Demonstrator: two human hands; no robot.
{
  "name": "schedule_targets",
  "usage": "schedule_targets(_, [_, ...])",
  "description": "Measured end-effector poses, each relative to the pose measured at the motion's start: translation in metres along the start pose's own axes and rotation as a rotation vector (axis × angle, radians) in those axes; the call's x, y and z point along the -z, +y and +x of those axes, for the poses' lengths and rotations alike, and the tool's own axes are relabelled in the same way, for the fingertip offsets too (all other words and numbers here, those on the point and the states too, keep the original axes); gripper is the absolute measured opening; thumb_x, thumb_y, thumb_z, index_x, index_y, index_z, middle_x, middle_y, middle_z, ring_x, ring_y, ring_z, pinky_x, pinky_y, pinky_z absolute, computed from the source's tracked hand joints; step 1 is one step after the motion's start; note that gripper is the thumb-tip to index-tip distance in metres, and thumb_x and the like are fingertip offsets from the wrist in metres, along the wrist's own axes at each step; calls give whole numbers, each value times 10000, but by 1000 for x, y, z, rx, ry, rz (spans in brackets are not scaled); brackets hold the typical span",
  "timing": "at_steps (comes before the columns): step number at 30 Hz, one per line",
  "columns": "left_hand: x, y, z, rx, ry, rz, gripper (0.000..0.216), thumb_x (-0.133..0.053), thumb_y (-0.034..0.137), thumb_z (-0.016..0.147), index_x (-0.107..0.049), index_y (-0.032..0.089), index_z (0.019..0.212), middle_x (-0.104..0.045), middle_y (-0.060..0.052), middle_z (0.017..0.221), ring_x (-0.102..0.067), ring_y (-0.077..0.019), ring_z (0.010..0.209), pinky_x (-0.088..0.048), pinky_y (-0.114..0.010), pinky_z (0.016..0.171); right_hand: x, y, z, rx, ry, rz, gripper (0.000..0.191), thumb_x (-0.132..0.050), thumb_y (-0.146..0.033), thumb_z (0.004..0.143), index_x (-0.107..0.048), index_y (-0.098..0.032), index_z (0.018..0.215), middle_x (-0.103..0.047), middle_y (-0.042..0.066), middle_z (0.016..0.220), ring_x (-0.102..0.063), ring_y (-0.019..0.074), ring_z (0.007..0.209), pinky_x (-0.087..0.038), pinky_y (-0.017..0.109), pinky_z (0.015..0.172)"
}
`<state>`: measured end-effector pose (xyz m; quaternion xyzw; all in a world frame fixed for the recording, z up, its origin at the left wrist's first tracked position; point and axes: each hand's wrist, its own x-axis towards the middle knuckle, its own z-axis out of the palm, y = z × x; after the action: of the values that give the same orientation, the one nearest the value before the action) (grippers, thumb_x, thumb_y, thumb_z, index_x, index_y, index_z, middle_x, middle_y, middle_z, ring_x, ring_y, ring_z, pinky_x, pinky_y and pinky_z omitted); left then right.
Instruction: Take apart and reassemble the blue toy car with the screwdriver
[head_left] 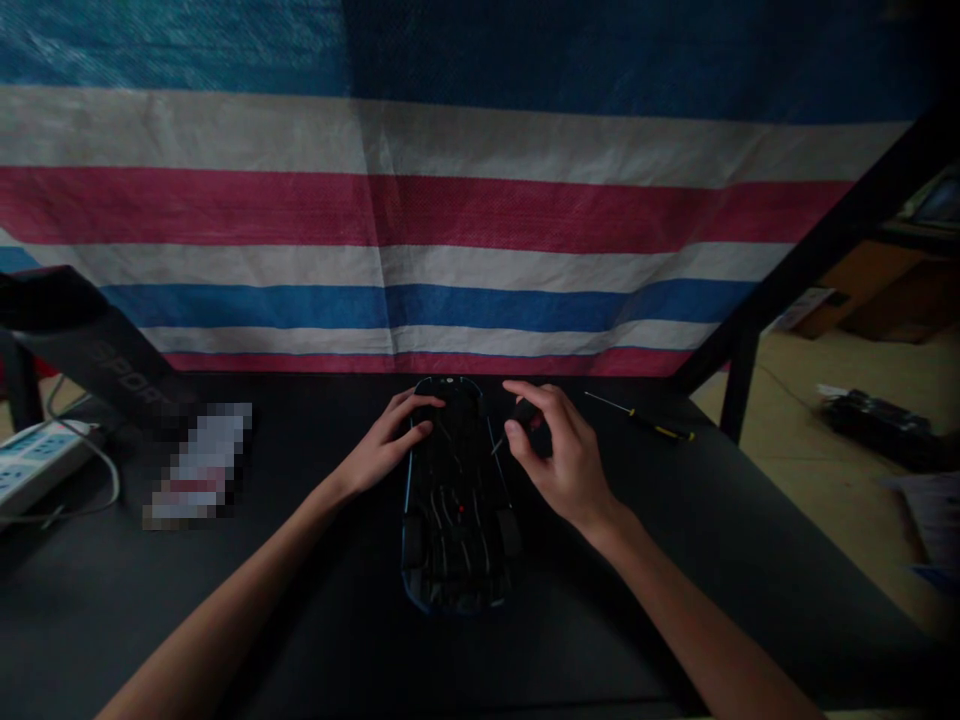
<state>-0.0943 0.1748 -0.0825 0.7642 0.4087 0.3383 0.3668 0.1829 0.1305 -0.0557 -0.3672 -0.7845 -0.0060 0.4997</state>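
Note:
A toy car (pixel 454 480) lies upside down on the black table, its dark underside and wheels facing up and its blue body edge showing. My left hand (pixel 386 440) grips the car's far left side, with thumb and forefinger over the underside. Just off the car's right side, my right hand (pixel 562 450) is closed round a short screwdriver (pixel 524 412) with a dark handle. Its thin metal shaft slants down toward the car's right edge; whether the tip touches is too dark to tell.
A second screwdriver (pixel 641 420), black and yellow, lies to the right on the table (pixel 315 640). Leftward are a blurred-out flat item (pixel 202 465), a dark bottle marked SPORT (pixel 105 350) and a white power strip (pixel 45 460). A striped sheet (pixel 450 220) hangs behind.

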Motion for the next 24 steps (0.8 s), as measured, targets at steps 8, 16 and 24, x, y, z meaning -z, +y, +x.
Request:
schedule_targets(8, [0, -1, 0, 3, 1, 6, 393, -544, 510, 1064, -641, 321, 1395, -525, -70, 1590, -339, -302, 1616, -168, -542, 1372, 3, 0, 2, -57, 6, 30, 300, -543, -253, 1080, -592, -254, 1376, -739, 76, 1191, -713, 207, 943, -624, 402, 892])
schedule_targets(16, [0, 0, 0, 4, 5, 12, 398, -548, 514, 1054, -641, 323, 1390, -533, -69, 1588, -346, -309, 1611, -184, -542, 1368, 7, 0, 3, -2, -22, 26, 145, -627, -280, 1060, -641, -287, 1204, -763, 28, 1095, -671, 176, 787, -608, 379, 816])
schedule_targets(24, [0, 0, 1, 7, -1, 24, 413, -535, 536, 1052, -637, 319, 1388, -528, -84, 1589, -315, -327, 1628, -160, -576, 1367, 9, 3, 3, -25, -13, 10, 203, -557, -278, 1073, -638, -269, 1259, -769, 58, 1176, -727, 220, 986, -605, 425, 934])
